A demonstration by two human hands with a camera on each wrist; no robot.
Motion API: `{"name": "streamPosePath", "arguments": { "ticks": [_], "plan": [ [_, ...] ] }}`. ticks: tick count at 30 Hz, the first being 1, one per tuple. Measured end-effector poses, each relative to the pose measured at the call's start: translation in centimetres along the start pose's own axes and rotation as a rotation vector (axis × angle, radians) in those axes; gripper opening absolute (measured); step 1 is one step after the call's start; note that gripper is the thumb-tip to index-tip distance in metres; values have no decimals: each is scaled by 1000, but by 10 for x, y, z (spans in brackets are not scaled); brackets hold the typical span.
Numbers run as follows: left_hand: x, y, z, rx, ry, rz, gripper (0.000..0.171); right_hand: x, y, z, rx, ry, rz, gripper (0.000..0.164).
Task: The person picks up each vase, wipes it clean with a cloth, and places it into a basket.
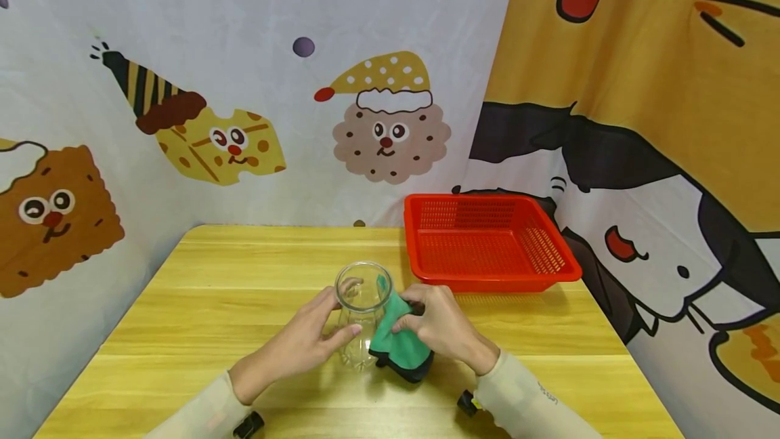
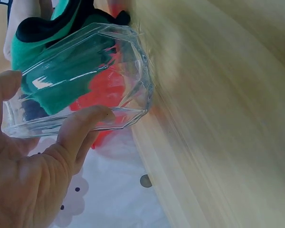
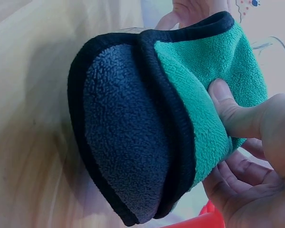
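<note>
A clear glass jar (image 1: 363,288) with faceted sides is upright near the middle of the table. My left hand (image 1: 307,335) grips it from the left, thumb in front and fingers behind; the left wrist view shows the jar (image 2: 128,71) between thumb and fingers. On the jar's right side my right hand (image 1: 445,324) pinches a folded cloth (image 1: 402,341), green on one face, dark grey on the other, with black edging. In the right wrist view, the thumb presses on the green face of the cloth (image 3: 194,99), and its grey fold hangs toward the table.
A red plastic basket (image 1: 487,283) with perforated walls stands at the back right of the wood-grain table (image 1: 256,269). Behind the table hangs a curtain (image 1: 244,19) printed with cartoon figures.
</note>
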State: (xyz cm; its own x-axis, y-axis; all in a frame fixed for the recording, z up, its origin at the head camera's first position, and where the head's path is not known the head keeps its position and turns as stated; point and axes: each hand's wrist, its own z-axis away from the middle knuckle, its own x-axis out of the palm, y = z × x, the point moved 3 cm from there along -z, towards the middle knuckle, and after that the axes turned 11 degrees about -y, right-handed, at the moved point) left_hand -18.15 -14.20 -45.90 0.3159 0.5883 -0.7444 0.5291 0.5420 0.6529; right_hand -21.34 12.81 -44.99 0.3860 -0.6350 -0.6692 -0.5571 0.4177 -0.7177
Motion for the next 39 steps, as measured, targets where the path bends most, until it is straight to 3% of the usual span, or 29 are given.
{"name": "streamPosePath", "arguments": {
  "ticks": [8, 39],
  "plan": [
    [-1, 3, 0, -10, -6, 1, 74, -4, -5, -1, -27, 53, 11, 24],
    [-2, 5, -1, -8, -34, 87, 69, -13, -15, 4, -74, 162, -164, 26]
  ]
}}
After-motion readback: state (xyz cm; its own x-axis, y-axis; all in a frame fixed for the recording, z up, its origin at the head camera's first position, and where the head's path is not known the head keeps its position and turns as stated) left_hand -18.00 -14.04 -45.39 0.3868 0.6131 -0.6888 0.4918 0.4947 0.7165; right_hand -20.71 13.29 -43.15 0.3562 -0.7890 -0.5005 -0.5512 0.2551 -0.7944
